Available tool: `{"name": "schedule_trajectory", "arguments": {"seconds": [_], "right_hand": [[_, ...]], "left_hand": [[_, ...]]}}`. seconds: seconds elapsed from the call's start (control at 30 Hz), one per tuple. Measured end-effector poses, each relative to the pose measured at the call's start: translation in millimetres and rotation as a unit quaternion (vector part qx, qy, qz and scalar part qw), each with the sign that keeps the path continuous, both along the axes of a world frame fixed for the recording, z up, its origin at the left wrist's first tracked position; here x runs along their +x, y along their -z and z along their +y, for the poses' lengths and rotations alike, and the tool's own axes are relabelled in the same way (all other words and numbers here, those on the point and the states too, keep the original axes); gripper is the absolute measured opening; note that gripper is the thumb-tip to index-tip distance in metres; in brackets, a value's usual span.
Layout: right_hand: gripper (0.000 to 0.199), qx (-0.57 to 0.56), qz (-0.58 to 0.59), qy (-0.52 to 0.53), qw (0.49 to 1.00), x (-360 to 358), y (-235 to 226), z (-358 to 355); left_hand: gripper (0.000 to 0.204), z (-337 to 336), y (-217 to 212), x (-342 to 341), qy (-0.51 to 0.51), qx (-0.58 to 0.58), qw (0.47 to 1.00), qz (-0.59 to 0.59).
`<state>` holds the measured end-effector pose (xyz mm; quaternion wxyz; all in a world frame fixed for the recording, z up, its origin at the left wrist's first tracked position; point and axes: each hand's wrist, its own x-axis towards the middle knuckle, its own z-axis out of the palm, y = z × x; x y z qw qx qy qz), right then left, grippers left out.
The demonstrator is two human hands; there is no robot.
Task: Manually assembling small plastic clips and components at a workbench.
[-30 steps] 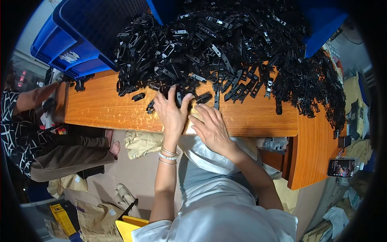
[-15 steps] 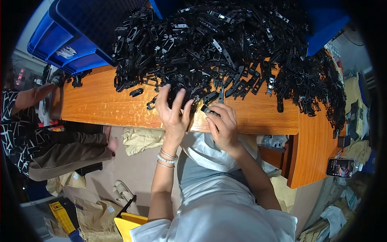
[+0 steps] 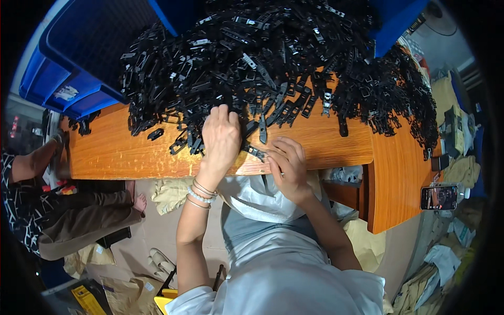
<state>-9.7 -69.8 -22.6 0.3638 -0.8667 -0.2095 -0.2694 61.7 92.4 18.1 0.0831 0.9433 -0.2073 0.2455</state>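
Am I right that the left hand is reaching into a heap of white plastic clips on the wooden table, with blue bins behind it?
Not quite: the plastic clips are black, not white. The head view shows the left hand at the edge of that heap on the wooden table, with blue bins behind.

You're at an orange wooden table [image 3: 131,157] with an L-shaped return on your right. Blue plastic crates [image 3: 68,79] stack at its far left corner. Beige floor [image 3: 152,231] below, littered with brown paper bags [image 3: 131,296] and cloth. A phone [image 3: 440,197] lies near the right edge.
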Motion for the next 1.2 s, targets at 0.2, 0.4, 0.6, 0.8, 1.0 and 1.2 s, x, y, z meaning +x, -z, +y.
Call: {"name": "schedule_trajectory", "arguments": {"seconds": [0.2, 0.4, 0.6, 0.8, 1.0, 1.2], "right_hand": [[0.014, -0.014, -0.019, 0.140, 0.990, 8.5, 8.8, -50.8], [0.015, -0.044, -0.090, 0.316, 0.943, 47.9, -25.8, -135.4], [0.017, -0.021, 0.049, 0.350, 0.935, 64.0, -33.7, -154.8], [0.014, 0.011, 0.026, 0.220, 0.975, 43.5, -26.2, -117.2], [0.013, 0.043, -0.056, 0.237, 0.969, 18.0, -27.6, -117.5], [0.010, 0.041, -0.002, 0.323, 0.945, 4.8, -19.8, -132.2]], "left_hand": [[0.012, -0.8, 6.2, -3.2, -0.014, -0.222, 0.975, -0.015], [0.012, 9.5, 12.2, 7.0, -0.034, -0.544, 0.831, 0.109], [0.019, 12.6, 1.5, 7.8, 0.001, -0.647, 0.738, 0.192], [0.045, 3.4, -19.7, -4.4, 0.002, -0.667, 0.721, 0.188], [0.033, -11.9, -29.2, -27.3, 0.069, -0.676, 0.677, 0.283], [0.032, -28.1, -19.0, -40.2, 0.121, -0.648, 0.687, 0.306]]}}
